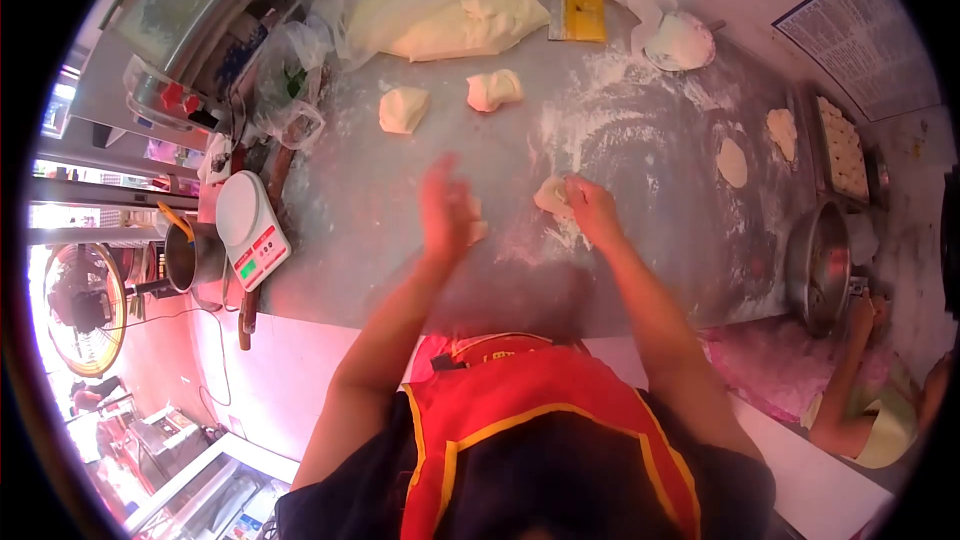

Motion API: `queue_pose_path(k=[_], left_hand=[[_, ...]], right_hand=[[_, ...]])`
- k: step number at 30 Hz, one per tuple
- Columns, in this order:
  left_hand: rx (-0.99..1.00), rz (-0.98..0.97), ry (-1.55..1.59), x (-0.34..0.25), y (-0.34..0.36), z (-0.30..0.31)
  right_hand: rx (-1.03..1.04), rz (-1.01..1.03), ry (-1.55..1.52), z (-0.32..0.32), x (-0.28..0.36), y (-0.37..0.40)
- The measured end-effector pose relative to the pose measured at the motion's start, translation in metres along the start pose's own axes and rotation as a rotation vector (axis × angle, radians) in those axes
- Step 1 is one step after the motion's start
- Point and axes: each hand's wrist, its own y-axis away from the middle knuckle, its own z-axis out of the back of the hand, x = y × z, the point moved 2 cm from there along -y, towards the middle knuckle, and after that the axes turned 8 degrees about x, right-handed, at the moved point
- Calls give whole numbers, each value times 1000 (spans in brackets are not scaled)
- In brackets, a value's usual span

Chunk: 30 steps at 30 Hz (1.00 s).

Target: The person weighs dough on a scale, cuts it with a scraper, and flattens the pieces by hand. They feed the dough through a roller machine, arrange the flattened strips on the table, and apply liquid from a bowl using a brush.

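My right hand [592, 208] is closed on the edge of a floury piece of dough [552, 196] that rests on the metal worktop [390, 210]. Motion smears my left hand [445, 212], so its fingers cannot be made out. Beside it, partly hidden by the hand, is another small dough piece [479, 224]. Two larger lumps lie farther back: a dough lump [403, 110] on the left and a second dough lump [494, 90] near the middle. Loose flour is spread around and beyond my right hand.
A digital scale [248, 225] stands at left, near a rolling pin [277, 180]. Behind lie a big dough mass [470, 25] under plastic and a flour bowl [680, 44]. Flattened dough [732, 162], a tray of dough pieces [843, 150], a metal bowl [820, 265] and another person's arm [850, 380] are right.
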Motion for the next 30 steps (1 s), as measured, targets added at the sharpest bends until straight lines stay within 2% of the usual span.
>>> queue_pose_path(k=[1,2,3,4,6,9,12,18,24,25,27,28,30], left_hand=[[103,-61,166,-14,-7,-28],[250,-216,-10,-24,-15,-55],[348,-192,-113,-31,-25,-79],[448,-165,-215,-36,-30,-99],[421,-155,-323,-29,-27,-124],[482,-132,-461,-9,-14,-139],[527,-110,-544,-5,-6,-143],[497,-40,-731,-5,-38,-164],[477,-52,-679,6,-42,-165],[483,-47,-656,4,-45,-160],[441,45,-585,-1,-50,-133],[427,89,-553,-5,-51,-122],[594,296,-500,-8,-43,-122]], right_hand=[[-63,10,-32,-2,0,-5],[-125,16,-63,-5,-4,-8],[-184,13,-94,-7,-7,-8],[-167,28,74,-7,0,-10],[-121,52,403,-10,12,-16],[-274,188,530,-33,-16,2],[-142,88,543,-26,-12,8],[-181,63,612,-10,-32,-30],[-307,117,617,-13,-54,-36],[-243,91,468,-2,-55,-30],[-104,34,166,20,-58,-10],[-94,9,192,22,-56,-6],[-70,-44,242,21,-48,4]])
